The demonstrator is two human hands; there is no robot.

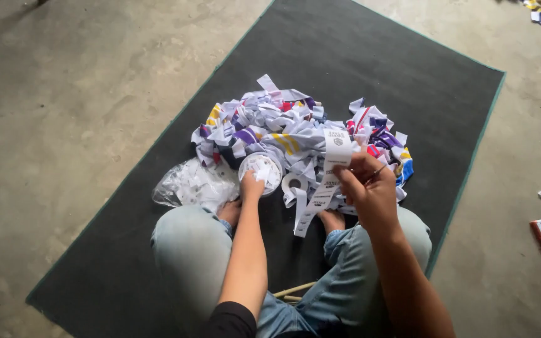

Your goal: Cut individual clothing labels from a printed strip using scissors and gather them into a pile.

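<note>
A strip of white printed labels [324, 181] is hanging from the right hand [370, 191], whose fingers are pinching it near its upper end, just in front of a heap of white, purple, yellow and red fabric pieces [295, 128]. The left hand [253, 186] is reaching into a round white container [260, 170] at the heap's near edge, fingers curled on small white pieces inside. A white tape roll [293, 183] is lying between container and strip. A clear plastic bag [189, 186] is resting left of the heap. All are lying on a dark mat [358, 56] over a concrete floor [76, 94].
</note>
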